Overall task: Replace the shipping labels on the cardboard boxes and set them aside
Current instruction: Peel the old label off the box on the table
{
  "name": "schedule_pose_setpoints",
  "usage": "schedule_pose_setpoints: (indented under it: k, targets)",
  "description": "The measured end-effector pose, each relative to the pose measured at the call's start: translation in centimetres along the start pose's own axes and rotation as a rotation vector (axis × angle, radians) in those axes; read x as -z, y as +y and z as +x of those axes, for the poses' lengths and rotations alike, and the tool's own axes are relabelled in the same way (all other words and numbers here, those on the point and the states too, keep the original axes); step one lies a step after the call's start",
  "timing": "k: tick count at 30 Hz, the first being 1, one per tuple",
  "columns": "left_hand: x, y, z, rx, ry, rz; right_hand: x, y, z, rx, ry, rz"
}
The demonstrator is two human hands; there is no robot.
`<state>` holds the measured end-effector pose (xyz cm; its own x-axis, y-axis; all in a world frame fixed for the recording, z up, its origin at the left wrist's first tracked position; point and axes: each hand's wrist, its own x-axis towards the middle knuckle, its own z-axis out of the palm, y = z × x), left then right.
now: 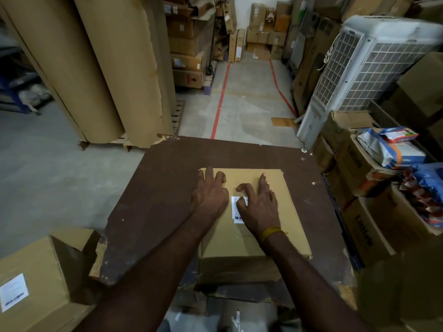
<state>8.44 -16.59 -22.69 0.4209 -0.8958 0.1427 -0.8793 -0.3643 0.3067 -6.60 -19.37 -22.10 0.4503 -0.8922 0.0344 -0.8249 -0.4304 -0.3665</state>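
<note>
Both hands, left (210,195) and right (257,207), press flat on the box (282,212).

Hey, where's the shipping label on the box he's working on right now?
In the head view, the white shipping label lies on top of the cardboard box on the brown table, partly under the right hand, beside the left hand.

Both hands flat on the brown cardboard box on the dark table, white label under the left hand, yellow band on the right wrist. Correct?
Not quite. The head view shows the white barcoded shipping label under the right hand, not the left hand. The rest holds: both hands rest on the brown cardboard box on the dark brown table, with a yellow band on the right wrist.
</note>
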Motion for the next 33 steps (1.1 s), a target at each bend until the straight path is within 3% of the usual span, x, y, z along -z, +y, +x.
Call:
schedule_pose_setpoints:
  k: [33]
  targets:
    - [-0.09,-0.11,0.13,-0.003,0.008,-0.027,-0.29,0.13,0.25,-0.028,-0.004,0.004]
